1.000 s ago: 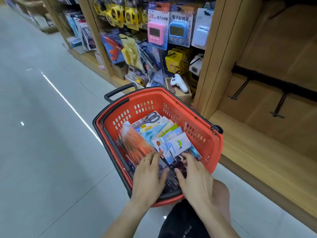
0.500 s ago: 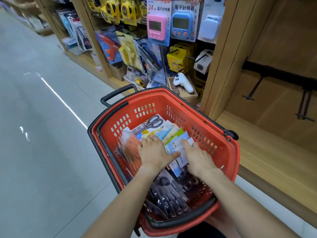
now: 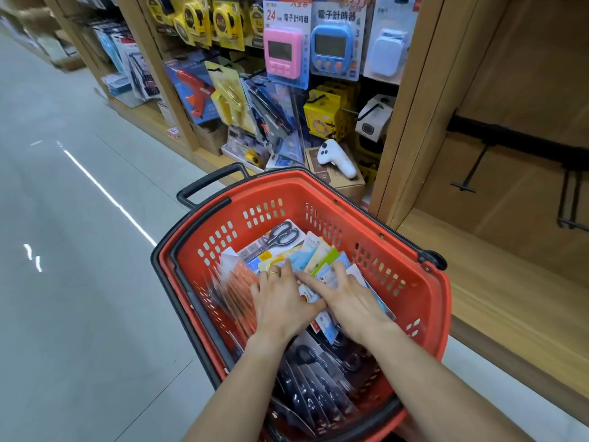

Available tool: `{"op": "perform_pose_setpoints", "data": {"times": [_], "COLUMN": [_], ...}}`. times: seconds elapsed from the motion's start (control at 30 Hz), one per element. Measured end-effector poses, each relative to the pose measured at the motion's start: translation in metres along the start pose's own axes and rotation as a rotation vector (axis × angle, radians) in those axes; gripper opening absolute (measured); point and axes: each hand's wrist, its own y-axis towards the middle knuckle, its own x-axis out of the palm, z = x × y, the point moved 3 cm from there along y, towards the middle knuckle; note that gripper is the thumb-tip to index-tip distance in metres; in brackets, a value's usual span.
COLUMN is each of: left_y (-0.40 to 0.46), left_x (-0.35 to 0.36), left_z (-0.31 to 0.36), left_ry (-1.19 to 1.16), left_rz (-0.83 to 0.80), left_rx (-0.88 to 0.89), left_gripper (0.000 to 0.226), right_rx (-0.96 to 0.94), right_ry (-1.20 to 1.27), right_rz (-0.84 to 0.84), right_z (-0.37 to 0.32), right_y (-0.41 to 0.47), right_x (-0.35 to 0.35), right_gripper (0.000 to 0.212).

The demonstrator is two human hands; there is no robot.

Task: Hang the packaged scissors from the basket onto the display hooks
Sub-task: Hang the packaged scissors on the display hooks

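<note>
**Both hands down among the scissor packs**

While the head view looks down into the red basket (image 3: 414, 301) at lower centre of the frame, both hands lie flat on the packaged scissors (image 3: 282, 236) stacked upright inside it. The left hand (image 3: 280, 301), a ring on one finger, has its fingers spread over the orange-backed and pale blue cards. The right hand (image 3: 347, 298) lies just beside it, thumbs nearly touching, fingers straight and fanned across the blue and green cards. Neither hand seems to grip a pack, though the fingertips are partly buried between cards. Dark-handled packs (image 3: 315, 390) fill the near end of the basket. At the right of the frame, bare black display hooks (image 3: 471, 173) stick out from a wooden panel above a wooden shelf (image 3: 510, 282).
</note>
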Motion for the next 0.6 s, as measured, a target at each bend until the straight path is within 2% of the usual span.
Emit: {"op": "perform_pose_setpoints", "data": {"times": [0.13,0.3,0.47,0.6], "left_y": [0.0,-0.003,-0.004,-0.009], "left_x": [0.0,-0.004,-0.008,-0.003], "left_z": [-0.001,0.004,0.013,0.024], "left_ry": [-0.065,-0.04,-0.076,-0.078], "left_rz": [0.014,0.015,0.1,-0.029], "left_rx": [0.003,0.038,0.26,0.349], "left_gripper": [0.093,0.096,0.056,0.035], "right_rx": [0.038,0.103,0.105,0.075], "right_ry": [-0.024,-0.015,0.028,0.065], "right_rz": [0.059,0.124,0.181,0.192], "right_z": [0.002,0.007,0.011,0.017], "right_y": [-0.002,-0.002,-0.003,-0.003], "right_x": [-0.001,-0.003,-0.007,-0.003], "right_gripper": [0.09,0.071,0.059,0.062]}}
